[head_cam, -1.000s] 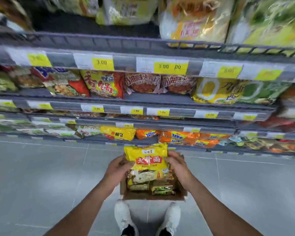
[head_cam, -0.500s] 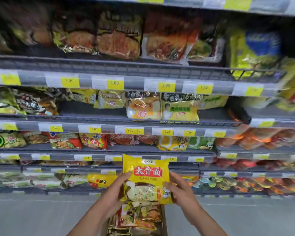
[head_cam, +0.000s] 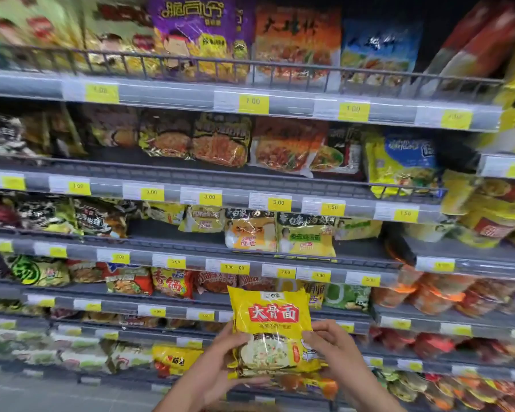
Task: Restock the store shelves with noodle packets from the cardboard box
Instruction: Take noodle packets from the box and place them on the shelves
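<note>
since we probably seek its slot, left hand [head_cam: 217, 361] and right hand [head_cam: 336, 352] fingers clamp the yellow noodle packet [head_cam: 272, 319] by its lower sides, label toward us, before the shelves [head_cam: 167, 173].

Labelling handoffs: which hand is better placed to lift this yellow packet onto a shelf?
Probably right. The right hand pinches the yellow packet at its side, higher than the left hand, which cups the lower corner. The bare shelf stretch beside similar yellow packs lies up and right.
</note>
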